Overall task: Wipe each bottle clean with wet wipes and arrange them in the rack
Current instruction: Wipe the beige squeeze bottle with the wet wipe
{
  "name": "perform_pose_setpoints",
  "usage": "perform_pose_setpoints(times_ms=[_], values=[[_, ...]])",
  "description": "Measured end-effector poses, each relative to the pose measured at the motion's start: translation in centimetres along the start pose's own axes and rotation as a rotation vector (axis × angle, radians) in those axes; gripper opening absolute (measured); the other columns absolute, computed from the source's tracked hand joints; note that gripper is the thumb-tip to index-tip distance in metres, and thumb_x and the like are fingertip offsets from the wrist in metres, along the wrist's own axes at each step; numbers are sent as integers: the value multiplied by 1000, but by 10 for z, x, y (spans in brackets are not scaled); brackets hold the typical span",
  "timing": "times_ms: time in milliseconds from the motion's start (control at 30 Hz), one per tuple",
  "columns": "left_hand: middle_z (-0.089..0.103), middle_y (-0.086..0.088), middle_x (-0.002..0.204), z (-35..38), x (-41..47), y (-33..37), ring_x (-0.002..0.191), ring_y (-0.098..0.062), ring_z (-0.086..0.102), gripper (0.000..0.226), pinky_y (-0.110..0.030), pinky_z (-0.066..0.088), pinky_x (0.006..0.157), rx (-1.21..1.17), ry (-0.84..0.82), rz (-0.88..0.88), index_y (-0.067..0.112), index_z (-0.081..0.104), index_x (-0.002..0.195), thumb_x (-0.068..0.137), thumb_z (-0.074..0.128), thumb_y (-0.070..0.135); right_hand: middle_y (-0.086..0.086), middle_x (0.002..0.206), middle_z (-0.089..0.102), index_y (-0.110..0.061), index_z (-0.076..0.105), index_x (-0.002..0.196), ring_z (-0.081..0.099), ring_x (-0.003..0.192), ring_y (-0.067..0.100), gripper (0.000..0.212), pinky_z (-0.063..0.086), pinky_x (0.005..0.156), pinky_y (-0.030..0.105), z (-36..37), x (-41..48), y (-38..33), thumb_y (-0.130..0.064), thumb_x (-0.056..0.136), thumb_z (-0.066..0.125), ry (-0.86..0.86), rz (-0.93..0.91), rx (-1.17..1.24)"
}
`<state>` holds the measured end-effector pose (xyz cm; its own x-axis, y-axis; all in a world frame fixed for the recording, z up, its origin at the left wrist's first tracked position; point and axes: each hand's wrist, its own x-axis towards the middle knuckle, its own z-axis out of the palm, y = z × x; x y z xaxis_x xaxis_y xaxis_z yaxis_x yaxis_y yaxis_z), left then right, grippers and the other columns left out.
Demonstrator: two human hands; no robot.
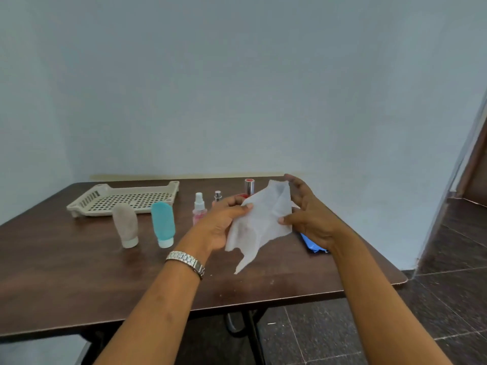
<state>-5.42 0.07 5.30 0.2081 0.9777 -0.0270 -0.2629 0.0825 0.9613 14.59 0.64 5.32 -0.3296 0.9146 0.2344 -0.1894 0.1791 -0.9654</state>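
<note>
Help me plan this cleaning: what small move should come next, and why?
Probably keep the white wet wipe in the right hand and reach the left hand to the pink spray bottle beside it: both hands grip the wipe, no bottle is held, and the beige perforated plastic rack holds none.

1. Both bare forearms reach forward and angle in towards each other.
2. The left grip [224,222] has its palm turned inward and pinches a wet wipe [259,225] between thumb and curled fingers.
3. The right grip [309,217] faces it, its thumb nipping the wipe's opposite edge and its upper fingers spread.
</note>
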Motion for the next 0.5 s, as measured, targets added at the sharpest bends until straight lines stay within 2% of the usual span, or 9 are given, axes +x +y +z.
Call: perform_pose_setpoints(times_ms=[133,233,300,367,433,500], values=[[67,-11,87,-30,-30,10,78,-23,63,7,-36,55,70,9,53,-46,12,56,86,91,60,9,18,111,63,-25,37,135,64,88,22,68,56,70,32,29,4,5,16,83,54,104,48,-50],[63,-10,82,-49,-51,13,73,-21,61,17,-34,53,64,-28,103,6,15,52,78,93,56,9,12,94,60,-15,45,126,62,71,15,46,57,59,27,57,8,11,11,89,47,279,75,-156],[66,-8,83,-63,-65,15,73,-21,63,15,-32,54,61,-60,127,45,17,53,82,93,57,7,9,99,57,-15,49,115,60,67,14,34,57,56,28,75,8,16,6,90,43,393,105,-268],[69,-7,85,-75,-79,18,76,-23,65,18,-35,55,65,-69,130,90,22,58,93,92,57,5,7,105,57,-20,51,108,57,73,14,29,53,57,29,93,7,21,0,90,42,473,16,-524],[71,-4,84,-85,-91,21,76,-21,65,28,-35,56,69,-59,125,146,26,63,98,93,53,0,1,102,61,-21,55,106,56,76,10,17,46,61,23,119,2,20,-13,92,49,375,-96,-603],[69,-5,94,-91,-101,25,83,-20,64,28,-35,56,75,-42,125,203,21,66,97,93,51,-3,0,103,62,-22,56,107,62,83,11,20,49,65,24,149,-5,21,-34,91,55,138,-15,-466]])
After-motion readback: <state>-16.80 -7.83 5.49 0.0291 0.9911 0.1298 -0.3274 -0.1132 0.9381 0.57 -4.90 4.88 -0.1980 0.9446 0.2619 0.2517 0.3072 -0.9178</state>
